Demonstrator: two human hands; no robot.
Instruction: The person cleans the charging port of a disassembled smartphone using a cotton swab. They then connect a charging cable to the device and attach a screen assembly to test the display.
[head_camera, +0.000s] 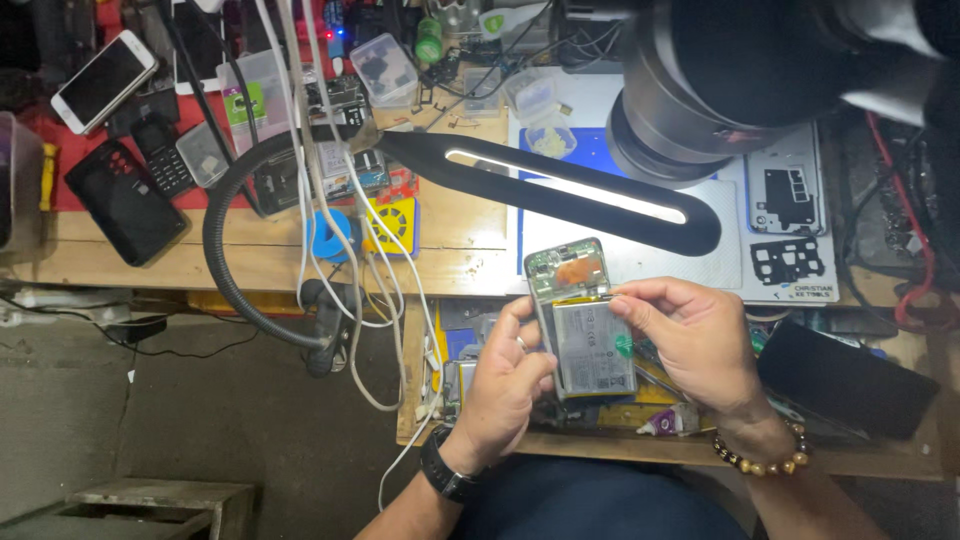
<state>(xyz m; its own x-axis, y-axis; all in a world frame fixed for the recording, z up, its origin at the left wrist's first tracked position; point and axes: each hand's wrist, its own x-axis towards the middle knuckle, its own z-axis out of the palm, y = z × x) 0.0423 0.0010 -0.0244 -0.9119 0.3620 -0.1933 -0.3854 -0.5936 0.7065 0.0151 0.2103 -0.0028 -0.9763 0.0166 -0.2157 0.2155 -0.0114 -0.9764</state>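
Left hand (510, 375) is wrapped around the lower left edge of the opened smartphone (585, 320), thumb and fingers closed on its frame, a ring on one finger and a dark wristwatch (448, 475) on the wrist. Right hand (695, 335) comes in from the other side, fingertips (622, 300) pinched together right at the top edge of the grey battery (592, 345), just where it meets the green circuit board (565, 268). Whether those fingertips grip a small part or tool, or only press on the seam, cannot be told; the spot is too small and partly covered.

The phone sits between the two hands, back cover off, held just above the near edge of the wooden workbench (460, 240). Its long axis runs away from the person, tilted slightly to the left, board end far, battery end near. The right hand is the one at the working spot; the left only steadies the body from beside and below.

A black gooseneck lamp (560, 190) stretches across just beyond the phone, its light strip glowing. The big dark microscope head (720, 90) blocks the upper right of the view and hides much of the blue work mat (560, 140). The phone's lower end is covered by the left palm. A beaded bracelet (765, 455) circles the right wrist. A black slab (845, 380) lies to the right, apart from the hands.
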